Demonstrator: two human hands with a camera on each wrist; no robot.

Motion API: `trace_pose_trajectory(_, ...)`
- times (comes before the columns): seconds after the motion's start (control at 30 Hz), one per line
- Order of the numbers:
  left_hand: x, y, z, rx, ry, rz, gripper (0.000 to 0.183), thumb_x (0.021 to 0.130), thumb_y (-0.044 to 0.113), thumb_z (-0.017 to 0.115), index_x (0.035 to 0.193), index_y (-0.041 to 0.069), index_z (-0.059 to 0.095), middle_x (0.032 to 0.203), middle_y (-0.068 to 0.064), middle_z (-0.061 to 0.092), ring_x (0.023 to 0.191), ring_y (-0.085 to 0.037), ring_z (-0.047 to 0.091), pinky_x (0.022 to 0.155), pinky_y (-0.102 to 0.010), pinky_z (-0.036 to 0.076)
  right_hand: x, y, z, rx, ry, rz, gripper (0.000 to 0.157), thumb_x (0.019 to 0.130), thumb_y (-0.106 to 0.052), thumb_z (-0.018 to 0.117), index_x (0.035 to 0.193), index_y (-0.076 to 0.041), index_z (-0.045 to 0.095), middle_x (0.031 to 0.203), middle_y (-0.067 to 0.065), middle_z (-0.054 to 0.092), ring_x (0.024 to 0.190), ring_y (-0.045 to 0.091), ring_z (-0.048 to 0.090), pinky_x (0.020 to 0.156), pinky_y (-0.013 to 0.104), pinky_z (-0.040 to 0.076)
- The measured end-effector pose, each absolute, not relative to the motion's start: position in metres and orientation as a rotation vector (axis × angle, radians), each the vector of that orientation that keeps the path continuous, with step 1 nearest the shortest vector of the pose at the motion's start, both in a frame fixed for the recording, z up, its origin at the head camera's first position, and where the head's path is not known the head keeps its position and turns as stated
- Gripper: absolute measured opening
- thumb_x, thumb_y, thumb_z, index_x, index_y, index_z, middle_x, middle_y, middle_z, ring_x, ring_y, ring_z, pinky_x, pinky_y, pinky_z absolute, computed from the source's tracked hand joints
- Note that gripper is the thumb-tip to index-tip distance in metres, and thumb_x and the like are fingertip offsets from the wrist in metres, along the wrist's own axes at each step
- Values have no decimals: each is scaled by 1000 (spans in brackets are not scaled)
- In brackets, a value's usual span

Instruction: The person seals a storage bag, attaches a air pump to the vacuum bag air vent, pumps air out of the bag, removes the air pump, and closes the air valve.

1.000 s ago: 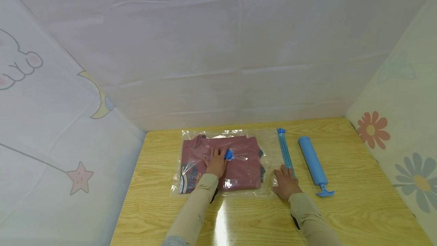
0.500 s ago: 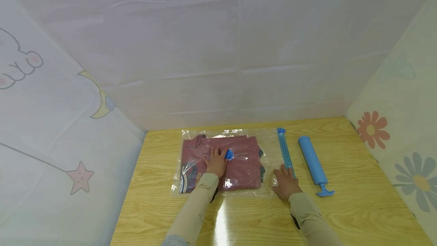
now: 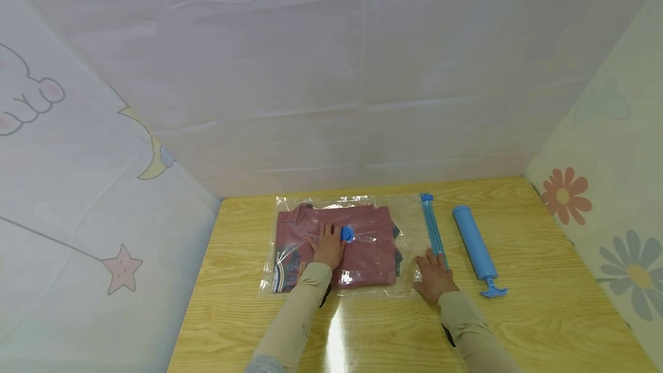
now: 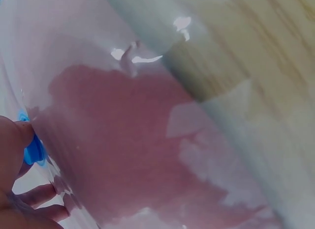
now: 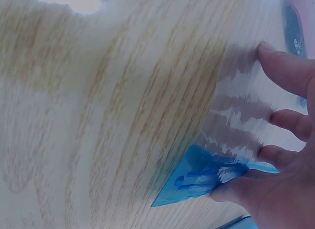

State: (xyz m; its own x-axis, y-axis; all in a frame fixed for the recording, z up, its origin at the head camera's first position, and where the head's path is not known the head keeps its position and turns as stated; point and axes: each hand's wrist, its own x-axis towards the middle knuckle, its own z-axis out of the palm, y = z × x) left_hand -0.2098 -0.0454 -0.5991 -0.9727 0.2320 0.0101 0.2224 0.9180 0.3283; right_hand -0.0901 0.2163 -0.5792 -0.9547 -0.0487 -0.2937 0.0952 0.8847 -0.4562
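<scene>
A clear plastic vacuum storage bag lies flat on the wooden table, with a folded maroon garment inside. My left hand rests on the bag with fingers spread, its side against the round blue valve; in the left wrist view the thumb touches that valve. Over the bag's right end, my right hand lies with spread fingertips touching the plastic. Some of its fingers rest at the near end of the blue zip strip, whose corner shows in the right wrist view.
A blue hand pump with a T-shaped handle lies right of the bag. The wooden table meets a pale draped wall at the back, with printed side walls left and right.
</scene>
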Motion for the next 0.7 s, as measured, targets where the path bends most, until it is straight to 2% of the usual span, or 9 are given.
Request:
trace_pose_trajectory(0.2, -210, -46, -600, 356, 3063, 529, 43, 93, 29, 64, 128, 9, 51, 143, -14, 46, 141, -37, 35, 96, -82, 26, -90, 217, -581, 36, 2752, -690, 65, 86, -15, 71, 139, 7, 40, 151, 40, 14, 136, 64, 6, 96, 81, 23)
trace_pose_trajectory(0.47, -211, -44, -600, 328, 3059, 519, 50, 93, 30, 63, 133, 4, 49, 144, -14, 46, 141, -36, 35, 97, -81, 26, -90, 217, -582, 40, 2761, -693, 65, 86, -15, 71, 139, 6, 41, 151, 40, 15, 136, 64, 7, 96, 81, 23)
trace_pose_trajectory(0.7, -210, -44, -601, 311, 3057, 517, 51, 93, 31, 63, 133, 3, 48, 144, -15, 46, 142, -35, 35, 98, -80, 25, -90, 217, -583, 42, 2768, -691, 65, 85, -15, 72, 139, 6, 41, 151, 40, 15, 136, 64, 8, 96, 81, 23)
